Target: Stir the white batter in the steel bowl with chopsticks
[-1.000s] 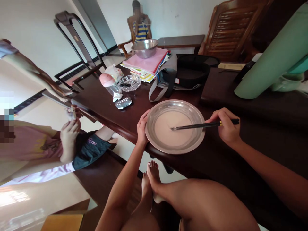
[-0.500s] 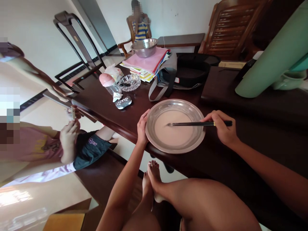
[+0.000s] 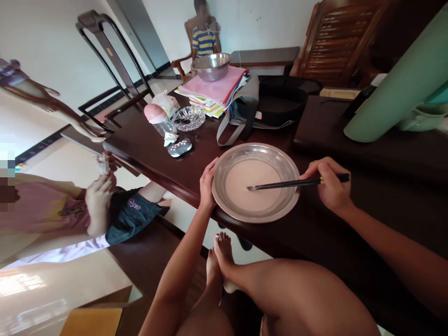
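Observation:
A wide metal bowl (image 3: 259, 150) stands at the table's edge in front of my legs, holding a pale pinkish-beige liquid (image 3: 252, 171). My left hand (image 3: 207, 186) grips the bowl's left rim, fingers along its outer side. In my right hand (image 3: 333, 185) is a pair of dark chopsticks (image 3: 290, 183), held close together and slanting left over the right rim. Their tips dip into the liquid near the middle of the bowl.
On the dark table (image 3: 140, 145) are a game controller (image 3: 180, 147), a pink-lidded bottle (image 3: 156, 115), a glass ashtray (image 3: 195, 122), a grey-black bag (image 3: 247, 105) and a second metal bowl (image 3: 212, 70) on papers. A green cylinder (image 3: 381, 100) stands right. Other people sit left and behind.
My right hand has shifted slightly right, taking the chopsticks with it; their tips have moved right and toward me in the liquid. My left hand keeps its hold on the rim.

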`<state>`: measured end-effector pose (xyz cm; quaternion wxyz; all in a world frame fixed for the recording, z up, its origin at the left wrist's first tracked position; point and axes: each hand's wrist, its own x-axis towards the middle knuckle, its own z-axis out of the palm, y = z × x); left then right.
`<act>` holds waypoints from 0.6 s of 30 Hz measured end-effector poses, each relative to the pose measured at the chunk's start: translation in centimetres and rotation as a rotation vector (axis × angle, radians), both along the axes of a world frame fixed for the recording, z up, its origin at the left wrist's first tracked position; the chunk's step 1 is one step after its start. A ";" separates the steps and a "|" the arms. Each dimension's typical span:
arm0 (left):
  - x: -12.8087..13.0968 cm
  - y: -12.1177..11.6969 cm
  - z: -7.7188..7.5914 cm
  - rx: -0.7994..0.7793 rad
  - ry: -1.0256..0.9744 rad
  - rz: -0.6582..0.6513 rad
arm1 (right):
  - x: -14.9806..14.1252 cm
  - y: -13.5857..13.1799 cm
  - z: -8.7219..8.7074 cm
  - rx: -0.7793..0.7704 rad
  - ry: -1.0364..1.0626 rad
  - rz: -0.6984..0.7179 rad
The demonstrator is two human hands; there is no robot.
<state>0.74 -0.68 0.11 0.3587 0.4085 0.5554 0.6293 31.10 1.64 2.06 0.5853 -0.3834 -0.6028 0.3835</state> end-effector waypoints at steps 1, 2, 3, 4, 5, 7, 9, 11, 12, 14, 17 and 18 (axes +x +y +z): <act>0.0 0.0 0.0 0.000 -0.005 0.001 | -0.1 -0.1 0.0 0.002 -0.023 0.027; 0.0 0.0 0.0 0.000 -0.010 0.001 | -0.1 -0.1 0.1 0.013 -0.060 0.047; 0.0 0.0 0.0 0.000 -0.014 0.002 | -0.1 -0.1 0.1 0.029 -0.096 0.051; 0.1 0.0 0.0 0.000 -0.015 0.002 | -0.1 -0.1 0.1 0.041 -0.113 0.036; 0.1 0.0 0.0 -0.001 -0.016 0.000 | -0.1 0.0 0.0 0.049 -0.104 0.005; 0.1 0.0 0.0 -0.001 -0.020 -0.005 | 0.0 0.1 -0.1 0.052 -0.031 -0.061; 0.0 0.0 0.0 0.001 -0.023 -0.005 | 0.0 0.1 -0.2 0.042 0.013 -0.054; 0.0 0.0 0.0 0.003 -0.013 -0.001 | 0.0 0.1 -0.2 0.036 -0.033 0.019; 0.0 0.0 0.0 0.005 -0.005 0.001 | -0.1 0.0 -0.2 0.036 -0.071 0.052; 0.0 0.0 0.0 0.009 0.008 0.001 | -0.1 0.0 -0.1 0.045 -0.109 0.049; 0.0 0.1 -0.1 0.010 0.001 -0.005 | 0.0 0.2 0.0 0.042 -0.002 -0.059; 0.0 0.1 -0.1 0.008 -0.003 -0.008 | 0.0 0.2 0.0 0.032 0.041 -0.071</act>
